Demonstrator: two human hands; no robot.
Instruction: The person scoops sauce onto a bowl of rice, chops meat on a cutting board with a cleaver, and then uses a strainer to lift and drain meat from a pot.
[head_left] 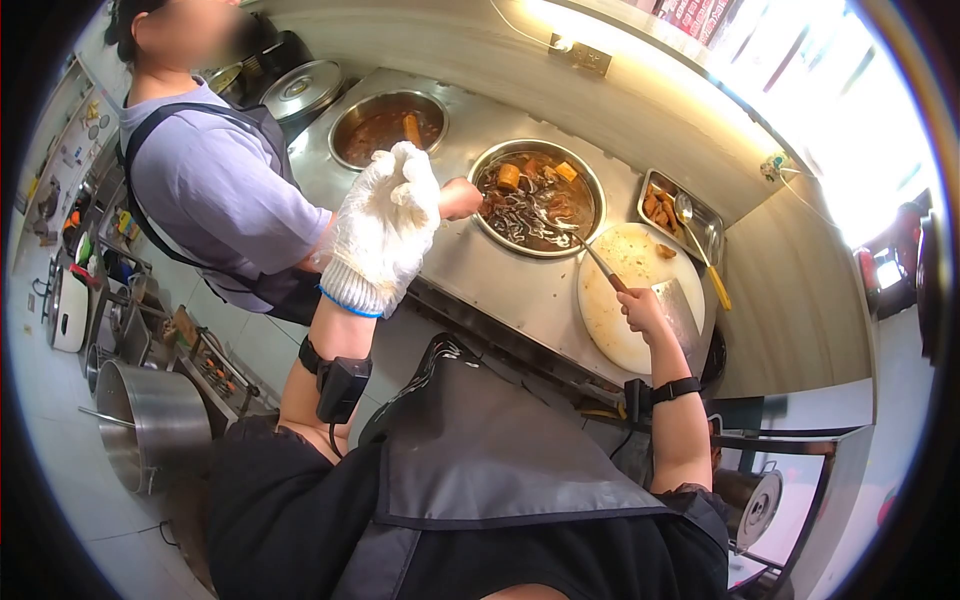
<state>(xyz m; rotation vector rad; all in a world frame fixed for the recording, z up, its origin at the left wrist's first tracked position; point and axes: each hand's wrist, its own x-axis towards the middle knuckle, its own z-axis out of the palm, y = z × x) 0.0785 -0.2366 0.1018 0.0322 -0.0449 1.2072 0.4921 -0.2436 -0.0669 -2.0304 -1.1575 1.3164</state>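
Note:
My left hand (385, 220), in a white knitted glove with a blue hem, is raised over the steel counter between two round pots. Its fingers are bent and pressed together, with nothing visible in them. My right hand (643, 310), bare, is closed round the brown handle of a long metal utensil (602, 268). The utensil's far end is in the dark broth of the right pot (603, 190), where its tip is hidden. Orange-brown chunks and dark strips lie in that broth. Below my right hand are a round white board (605, 310) and a wide metal blade (677, 312) on it.
At the left stands a person (210, 180) in a dark apron, one hand (460, 198) beside the right pot's rim. The left pot (338, 135) holds reddish broth. A steel tray (710, 225) with brown pieces and a yellow-handled spoon (718, 288) sits at the right.

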